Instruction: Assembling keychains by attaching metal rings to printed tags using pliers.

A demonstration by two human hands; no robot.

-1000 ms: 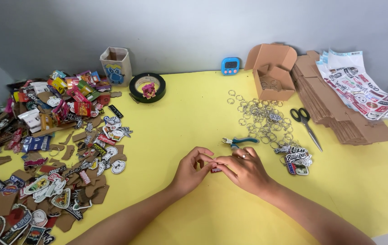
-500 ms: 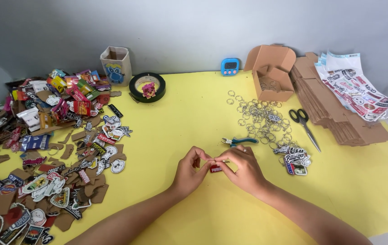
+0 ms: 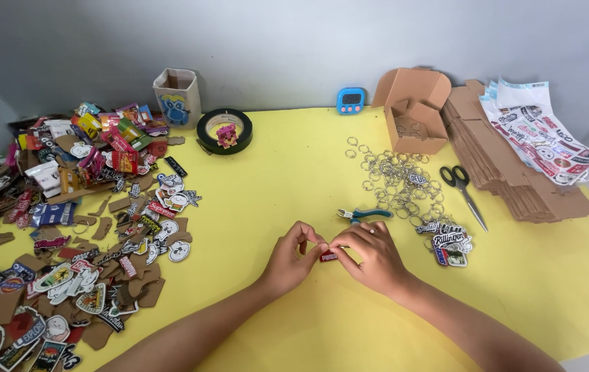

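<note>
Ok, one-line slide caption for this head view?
Both hands, left hand and right hand, pinch a small red tag over the yellow table, pliers and key rings nearby.

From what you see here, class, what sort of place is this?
Probably a small craft workbench for making keychains: a yellow table holds loose metal key rings, a heap of cut-out tags and pliers, while both hands pinch a small red tag.
</note>
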